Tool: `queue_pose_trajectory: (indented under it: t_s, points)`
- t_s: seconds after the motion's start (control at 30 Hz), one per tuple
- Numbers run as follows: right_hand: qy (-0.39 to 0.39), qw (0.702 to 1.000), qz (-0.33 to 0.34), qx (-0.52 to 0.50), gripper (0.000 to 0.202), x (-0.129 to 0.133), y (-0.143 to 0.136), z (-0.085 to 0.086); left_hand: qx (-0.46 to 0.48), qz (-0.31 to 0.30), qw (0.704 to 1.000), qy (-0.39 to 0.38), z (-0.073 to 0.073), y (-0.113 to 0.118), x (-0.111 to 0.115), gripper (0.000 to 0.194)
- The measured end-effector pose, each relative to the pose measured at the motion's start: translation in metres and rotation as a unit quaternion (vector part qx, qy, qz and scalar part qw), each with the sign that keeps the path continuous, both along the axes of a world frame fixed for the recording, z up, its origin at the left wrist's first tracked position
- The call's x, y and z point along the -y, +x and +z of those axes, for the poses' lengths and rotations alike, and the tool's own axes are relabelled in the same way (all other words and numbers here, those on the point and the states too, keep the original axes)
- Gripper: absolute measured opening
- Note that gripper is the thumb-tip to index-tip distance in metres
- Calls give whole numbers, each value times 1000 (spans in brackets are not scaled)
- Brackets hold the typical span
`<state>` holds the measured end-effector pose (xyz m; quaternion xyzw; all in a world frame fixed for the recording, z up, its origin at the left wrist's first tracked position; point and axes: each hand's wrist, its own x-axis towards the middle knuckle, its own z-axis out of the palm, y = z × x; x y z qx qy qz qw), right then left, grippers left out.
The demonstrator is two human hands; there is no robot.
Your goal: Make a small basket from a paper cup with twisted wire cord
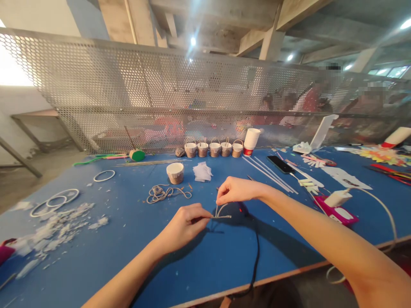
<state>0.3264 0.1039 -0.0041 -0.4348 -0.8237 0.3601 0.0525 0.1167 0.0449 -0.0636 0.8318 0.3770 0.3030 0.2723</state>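
Note:
My left hand [188, 223] pinches one end of a short piece of pale grey cord [222, 217] just above the blue table. Across from it, my right hand [237, 190] grips another part of this cord between thumb and fingertips, so the cord bends into a small loop between the hands. Beyond the hands stands a small cup [175, 174] with a white upper part and a brown lower part. A loose coil of grey cord [162, 193] lies in front of it. Partly hidden behind my right hand is a dark tool [243, 209] with a small red light and black cable.
Several small cup baskets [209, 149] line the back beside stacked paper cups [252, 141]. White sheets [202, 172], a phone [280, 164] and a pink power strip [348, 217] lie about. White scraps [61, 226] and rings [104, 176] are at left. A perforated metal screen [160, 94] rises behind.

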Motion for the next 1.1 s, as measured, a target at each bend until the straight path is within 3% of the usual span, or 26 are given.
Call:
queue_pose_trajectory:
  t_s: [0.1, 0.23, 0.4, 0.5, 0.63, 0.73, 0.83, 1.0, 1.1]
  points:
    - [-11, 1000, 10, -11, 24, 2, 5, -2, 60, 24, 996, -66, 5, -3, -2, 23]
    - [-36, 999, 23, -19, 25, 11, 9, 2, 127, 117, 978, -119, 2, -2, -6, 25]
    - [-40, 999, 15, -11, 27, 23, 7, 11, 118, 180, 973, -86, -9, 4, -8, 25]
    - [-4, 1000, 15, -25, 25, 24, 3, 16, 71, 163, 984, -29, -13, 6, -6, 25]
    - [24, 999, -6, -31, 25, 15, -1, 17, 8, 88, 996, 34, -9, 4, -2, 27]
    - [19, 999, -23, -22, 27, 8, -1, 11, 0, 24, 999, 21, -2, 1, 0, 27]
    - [11, 999, -23, -24, 26, 6, 2, 3, 49, 14, 998, -39, 5, -2, 0, 24]
    - [0, 999, -29, -17, 26, 16, 7, -3, 167, 155, 966, -123, 3, 0, -4, 25]
    - [0, 999, -26, -19, 27, 25, 6, 3, 176, 210, 953, -127, -3, 3, -6, 27]
